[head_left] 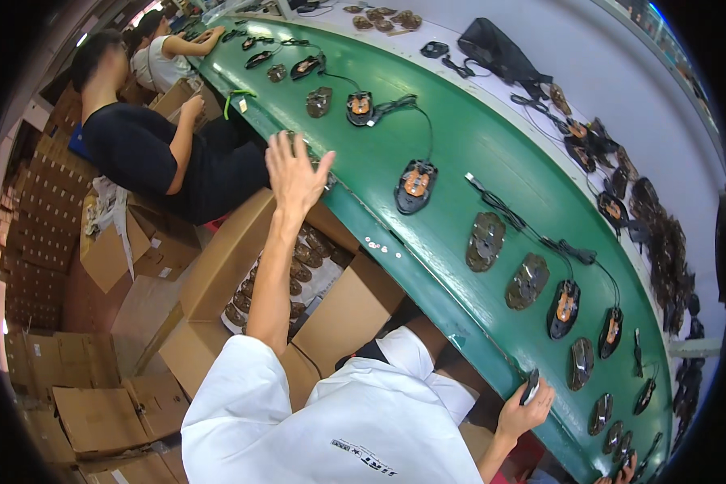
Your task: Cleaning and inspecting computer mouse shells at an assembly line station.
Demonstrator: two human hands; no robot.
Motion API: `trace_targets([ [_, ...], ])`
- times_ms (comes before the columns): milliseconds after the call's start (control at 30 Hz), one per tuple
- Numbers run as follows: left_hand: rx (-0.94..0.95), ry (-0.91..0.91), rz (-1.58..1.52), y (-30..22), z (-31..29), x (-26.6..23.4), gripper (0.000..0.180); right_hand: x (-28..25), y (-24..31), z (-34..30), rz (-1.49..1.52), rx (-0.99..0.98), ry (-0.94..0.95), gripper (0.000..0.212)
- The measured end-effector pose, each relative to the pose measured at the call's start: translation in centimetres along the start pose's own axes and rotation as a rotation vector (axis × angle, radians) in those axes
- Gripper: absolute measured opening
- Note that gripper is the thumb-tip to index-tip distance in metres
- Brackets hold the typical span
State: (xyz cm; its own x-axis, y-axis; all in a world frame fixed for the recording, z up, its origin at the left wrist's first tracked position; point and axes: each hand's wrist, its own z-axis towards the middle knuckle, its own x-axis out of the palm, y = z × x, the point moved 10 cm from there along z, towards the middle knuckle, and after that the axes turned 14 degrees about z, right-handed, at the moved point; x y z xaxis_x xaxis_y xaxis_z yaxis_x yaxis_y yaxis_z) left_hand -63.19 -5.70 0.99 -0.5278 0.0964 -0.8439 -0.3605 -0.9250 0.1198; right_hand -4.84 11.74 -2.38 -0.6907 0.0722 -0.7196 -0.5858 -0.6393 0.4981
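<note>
My left hand [294,173] reaches forward over the near edge of the green conveyor belt [484,137], fingers spread. Something shiny shows partly beneath it, too covered to name. At the lower right, by the belt's edge, my right hand [526,413] grips a small black piece [530,387] whose kind I cannot make out. On the belt lies an opened computer mouse [416,187] with an orange-brown inside and a cable. Farther right are translucent brown mouse shells [486,242], [527,281] and another opened mouse [564,310].
An open cardboard box [355,310] holding several brown shells stands below my left arm. Small pale bits [381,247] lie on the belt's near ledge. More shells and cables line the white shelf [492,85] beyond. A co-worker in black [133,145] sits to the left; another person's hand [621,472] shows at lower right.
</note>
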Motion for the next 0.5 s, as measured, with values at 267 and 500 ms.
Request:
trace_targets([
  [267,-0.083,0.239,-0.122,5.2,5.5,11.3,0.084,0.3,-0.6,-0.6,-0.007,0.005,-0.003,0.029],
  [500,-0.064,0.283,-0.094,10.2,11.7,15.1,0.084,0.4,-1.3,-1.1,-0.057,0.050,-0.003,0.027],
])
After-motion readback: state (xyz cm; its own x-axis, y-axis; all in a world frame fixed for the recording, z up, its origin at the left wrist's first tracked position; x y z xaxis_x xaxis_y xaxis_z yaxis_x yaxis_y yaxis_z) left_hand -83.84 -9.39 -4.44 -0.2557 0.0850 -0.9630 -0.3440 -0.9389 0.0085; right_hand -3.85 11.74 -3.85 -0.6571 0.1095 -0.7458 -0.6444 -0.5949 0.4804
